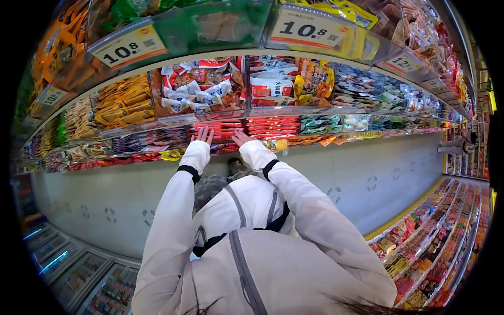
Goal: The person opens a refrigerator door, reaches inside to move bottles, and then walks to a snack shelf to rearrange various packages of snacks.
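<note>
Along the low shelf of a long snack display, we had both arms stretched out in white sleeves (173, 220) with black cuffs. Our left hand (203, 135) lay flat with its fingers spread on a row of red packets (219, 128), touching their tops. Our right hand (241, 138) sat just beside it, fingers likewise open and resting at the near edge of the same red packets; neither hand pinched or gripped anything that we could see. More red packets (273, 126) ran on to the right of the hands in the same tier, and past them were green-and-white packets (320, 124).

Directly above the hands stood a clear bin (202, 86) heaped with white-and-red wrapped snacks, and next to it, to the right, another bin of white, red and yellow bags (291, 81). Yellow packets (123, 100) filled the compartment to the left. Higher up, yellow price tags read 10.8 (128, 48) on the left and 10.8 (305, 29) on the right (a third tag further right was too small for us to read fully).

Below the shelf ran a pale grey panel (362, 178) marked with small paw-like prints. Far off at the right end of the aisle another person (462, 144) stood by the shelves, well apart from us.
</note>
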The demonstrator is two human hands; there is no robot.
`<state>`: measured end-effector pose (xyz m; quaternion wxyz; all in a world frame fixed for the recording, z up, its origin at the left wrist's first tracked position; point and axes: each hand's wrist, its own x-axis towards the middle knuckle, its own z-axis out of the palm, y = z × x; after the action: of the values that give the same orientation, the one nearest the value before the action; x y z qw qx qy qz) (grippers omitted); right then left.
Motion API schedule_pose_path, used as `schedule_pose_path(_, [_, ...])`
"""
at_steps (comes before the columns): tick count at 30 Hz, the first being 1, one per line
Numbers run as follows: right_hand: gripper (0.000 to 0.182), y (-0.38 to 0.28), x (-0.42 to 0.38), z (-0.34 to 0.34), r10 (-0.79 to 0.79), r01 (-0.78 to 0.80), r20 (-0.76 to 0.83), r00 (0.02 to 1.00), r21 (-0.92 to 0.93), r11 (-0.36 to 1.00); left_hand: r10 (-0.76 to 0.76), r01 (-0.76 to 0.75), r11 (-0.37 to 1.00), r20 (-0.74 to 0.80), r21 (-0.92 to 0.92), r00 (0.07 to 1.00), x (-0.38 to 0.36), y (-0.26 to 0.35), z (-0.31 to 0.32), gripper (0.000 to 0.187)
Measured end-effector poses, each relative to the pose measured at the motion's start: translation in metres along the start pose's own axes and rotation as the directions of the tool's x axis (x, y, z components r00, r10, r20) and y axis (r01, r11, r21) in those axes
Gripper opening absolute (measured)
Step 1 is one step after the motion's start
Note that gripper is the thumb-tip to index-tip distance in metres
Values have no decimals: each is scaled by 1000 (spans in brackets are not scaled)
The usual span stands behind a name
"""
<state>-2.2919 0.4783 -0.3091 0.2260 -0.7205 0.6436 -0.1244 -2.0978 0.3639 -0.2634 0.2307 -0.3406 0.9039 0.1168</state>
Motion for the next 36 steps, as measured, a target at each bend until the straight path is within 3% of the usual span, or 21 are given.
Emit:
schedule_pose_path(4, [40, -15, 11, -24, 103, -105, -56, 993, -34, 994, -12, 22, 996, 115, -82, 993, 14, -9, -5, 66])
schedule_pose_path(5, [34, -14, 18, -21, 67, -73, -148, 987, -42, 996, -18, 30, 996, 150, -79, 989, 13, -5, -15, 65])
schedule_pose_path(6, [34, -13, 25, -20, 57, -63, -147, 987, -41, 997, -24, 39, 996, 182, -79, 983, 11, -2, -27, 64])
schedule_pose_path(8, [27, -20, 37, -32, 141, -138, 16, 990, -126, 982, -25, 44, 992, 160, -116, 987, 18, -6, -21, 63])
schedule_pose_path(9, [24, -22, 40, -29, 97, -112, -77, 992, -212, 971, -17, 38, 988, 141, -150, 990, 20, -7, -17, 63])
schedule_pose_path(10, [24, -18, 44, -21, 80, -94, -69, 994, -218, 971, -31, 53, 986, 137, -161, 990, 23, -8, -11, 63])
schedule_pose_path(13, [29, -14, 54, -19, 122, -95, 114, 986, -214, 972, -22, -15, 968, -142, -252, 990, 18, -7, -2, 57])
schedule_pose_path(14, [29, -10, 52, -14, 111, -83, 119, 987, -218, 973, -34, -5, 966, -145, -259, 989, 13, -5, -1, 57])
schedule_pose_path(16, [25, -7, 47, -2, 79, -97, -80, 994, -253, 963, -63, -27, 962, -317, -271, 946, 5, -3, -1, 61])
schedule_pose_path(18, [26, -17, 34, -29, -5, 4, 0, 1000, -275, 961, -95, -17, 953, -355, -301, 930, -2, -5, 5, 68])
schedule_pose_path(20, [26, -17, 32, -33, -70, 53, -58, 996, -250, 967, -101, -13, 978, -522, -210, 847, -3, -11, 13, 70])
schedule_pose_path(22, [27, -11, 39, -39, -64, 48, -77, 995, -197, 979, -104, 1, 980, -511, -197, 853, 1, -17, 9, 72])
schedule_pose_path(24, [28, -5, 47, -45, -18, 9, -134, 991, -67, 998, -108, 49, 985, -378, -163, 919, 1, -16, -6, 70])
schedule_pose_path(25, [30, -6, 50, -51, 157, -153, -32, 987, 104, 983, -92, 22, 983, -382, -185, 920, 1, -17, -3, 68])
schedule_pose_path(26, [30, -16, 49, -71, 169, -163, 120, 978, -55, 985, -82, 21, 986, -369, -166, 926, 5, -17, 1, 67])
schedule_pose_path(28, [32, -6, 56, -56, 80, -77, 24, 997, -82, 994, -143, 74, 963, -261, -258, 955, 0, -8, -6, 60])
schedule_pose_path(31, [36, 1, 53, -43, 40, -32, 42, 998, -175, 984, -195, 160, 960, -139, -231, 971, 5, -6, -1, 63])
schedule_pose_path(32, [36, 2, 50, -40, 41, -32, 49, 998, -175, 984, -196, 161, 958, -134, -236, 971, 6, -8, 2, 63])
schedule_pose_path(34, [41, 2, 44, -35, -122, 84, -96, 988, -333, 939, -151, 128, 965, -89, -227, 984, 9, -15, 7, 66])
schedule_pose_path(36, [42, 1, 40, -35, -100, 74, -67, 993, -315, 946, -139, 121, 970, -70, -212, 988, 9, -18, 10, 67])
